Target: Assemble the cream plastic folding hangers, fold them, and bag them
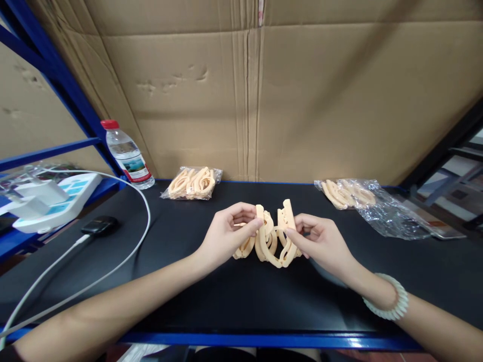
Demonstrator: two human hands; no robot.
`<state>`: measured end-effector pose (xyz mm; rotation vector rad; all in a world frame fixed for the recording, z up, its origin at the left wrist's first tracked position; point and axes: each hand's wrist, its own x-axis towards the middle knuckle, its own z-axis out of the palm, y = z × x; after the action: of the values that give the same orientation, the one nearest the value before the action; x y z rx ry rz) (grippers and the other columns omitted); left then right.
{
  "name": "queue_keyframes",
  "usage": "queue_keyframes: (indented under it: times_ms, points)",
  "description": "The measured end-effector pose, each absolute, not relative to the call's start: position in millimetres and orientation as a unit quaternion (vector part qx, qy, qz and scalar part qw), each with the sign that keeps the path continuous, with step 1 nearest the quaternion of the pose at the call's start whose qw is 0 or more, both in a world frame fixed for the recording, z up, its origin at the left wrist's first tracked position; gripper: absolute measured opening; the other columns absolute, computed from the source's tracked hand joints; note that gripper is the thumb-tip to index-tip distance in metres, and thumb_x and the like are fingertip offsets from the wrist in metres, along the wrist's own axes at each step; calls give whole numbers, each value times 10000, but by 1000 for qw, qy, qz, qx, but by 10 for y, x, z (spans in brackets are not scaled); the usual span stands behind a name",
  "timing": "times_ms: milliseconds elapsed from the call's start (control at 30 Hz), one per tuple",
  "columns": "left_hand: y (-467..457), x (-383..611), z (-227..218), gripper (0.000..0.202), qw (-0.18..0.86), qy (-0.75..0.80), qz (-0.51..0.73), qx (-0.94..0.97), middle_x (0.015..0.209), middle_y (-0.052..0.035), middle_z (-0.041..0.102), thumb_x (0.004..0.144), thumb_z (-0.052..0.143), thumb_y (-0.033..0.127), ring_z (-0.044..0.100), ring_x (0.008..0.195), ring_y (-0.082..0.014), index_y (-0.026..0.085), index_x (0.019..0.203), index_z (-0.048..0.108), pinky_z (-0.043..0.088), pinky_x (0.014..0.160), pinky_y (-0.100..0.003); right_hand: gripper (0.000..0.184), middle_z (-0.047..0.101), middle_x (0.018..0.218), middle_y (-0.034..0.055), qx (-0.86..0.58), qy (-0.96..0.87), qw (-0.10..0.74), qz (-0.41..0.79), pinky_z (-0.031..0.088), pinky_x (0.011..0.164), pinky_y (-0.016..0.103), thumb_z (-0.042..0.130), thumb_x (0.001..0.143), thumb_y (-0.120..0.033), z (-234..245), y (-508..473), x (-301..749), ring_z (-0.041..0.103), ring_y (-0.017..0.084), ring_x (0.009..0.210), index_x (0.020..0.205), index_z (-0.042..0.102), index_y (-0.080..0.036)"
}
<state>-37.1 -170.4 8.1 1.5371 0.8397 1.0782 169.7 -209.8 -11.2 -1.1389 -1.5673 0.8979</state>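
Several pale cream, curved claw clips, or pieces shaped like them, lie in a cluster between my hands. My left hand [236,231] pinches the upper left arm of one U-shaped cream hair claw clip [277,257] between thumb and fingers. On the opposite side, my right hand [320,239] grips its upper right arm the same way. The two arms stand apart, with the curved end toward me. Behind and left of it, another looped cream piece [245,247] shows, partly covered by my left hand.
Plastic bags of similar cream pieces lie at the back left [192,183] and back right [349,193]. A water bottle [128,153], a white power strip [60,201], a black adapter [99,225] and a looping white cable [145,221] occupy the left. Cardboard [181,100] stands behind the black table [226,306].
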Motion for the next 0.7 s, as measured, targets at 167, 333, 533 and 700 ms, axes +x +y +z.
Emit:
queue_keyframes:
  times_ms: [167,333,533,700]
  points:
    - [-1711,-373,91,247,499,347,452,652,837,-61,680,741,756,352,656,798,-187,156,869,677,556,703,-283,289,497,585,-17,-478,-645,492,337,332,380,197,667,815,-417,-102,-2114,1679,426,80,457,687,588,-171]
    - [-1708,-383,99,219,498,339,442,665,832,-54,678,750,746,331,655,783,-181,162,869,674,547,683,-271,278,488,588,-17,-489,-640,495,326,332,390,198,670,811,-405,-118,-2118,1676,424,83,471,690,591,-168]
    - [-1730,-402,74,137,499,315,439,678,837,-33,641,793,712,279,626,774,-154,176,864,656,526,636,-235,273,491,619,-10,-460,-653,475,370,389,428,205,668,825,-412,-127,-2136,1672,451,98,520,715,615,-168]
    - [-1758,-383,56,158,516,319,418,676,838,-33,640,811,691,314,619,761,-151,180,862,626,520,612,-226,305,569,666,14,-422,-669,428,437,434,472,215,665,830,-465,-109,-2140,1658,494,114,564,752,644,-170]
